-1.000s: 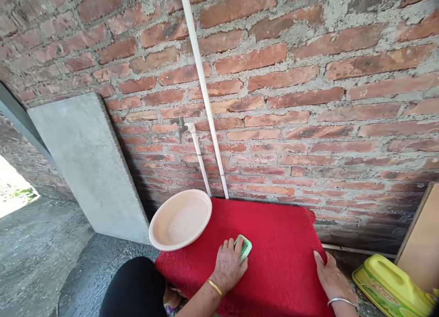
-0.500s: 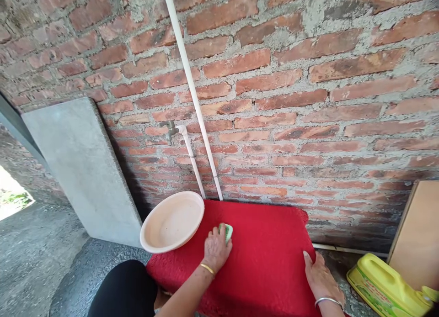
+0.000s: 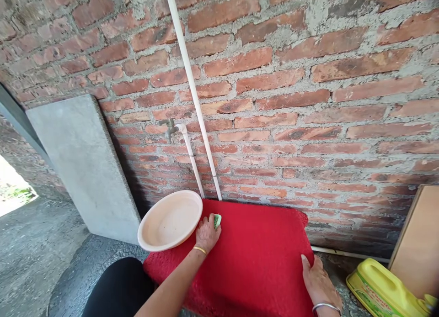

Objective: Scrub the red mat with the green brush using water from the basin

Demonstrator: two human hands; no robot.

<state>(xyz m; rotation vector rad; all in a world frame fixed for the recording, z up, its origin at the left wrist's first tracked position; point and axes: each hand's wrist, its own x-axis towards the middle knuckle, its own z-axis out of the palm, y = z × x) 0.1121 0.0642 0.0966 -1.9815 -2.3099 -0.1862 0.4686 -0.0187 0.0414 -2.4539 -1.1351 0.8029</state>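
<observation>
A red rug (image 3: 254,257) with a fuzzy edge lies spread over a low raised surface by the wall. My left hand (image 3: 207,234) is closed around a small pale-green scrub brush (image 3: 217,221), pressed down on the rug near the basin. Only the brush's far end shows past my fingers. A cream plastic basin (image 3: 171,221) sits at the rug's left end, tilted, just left of that hand. My right hand (image 3: 319,282) grips the rug's right edge, its thumb on top and the other fingers over the side, partly hidden.
A brick wall (image 3: 288,84) rises behind, with a tap (image 3: 169,130) and a white pipe (image 3: 192,88). At left leans a grey slab (image 3: 82,166). A yellow jug (image 3: 386,287) and a brown board (image 3: 418,239) stand at right. My knee (image 3: 118,287) is at lower left.
My left hand has slid the scrub brush left and slightly away from me across the rug, closer to the basin. My right hand stays at the right edge.
</observation>
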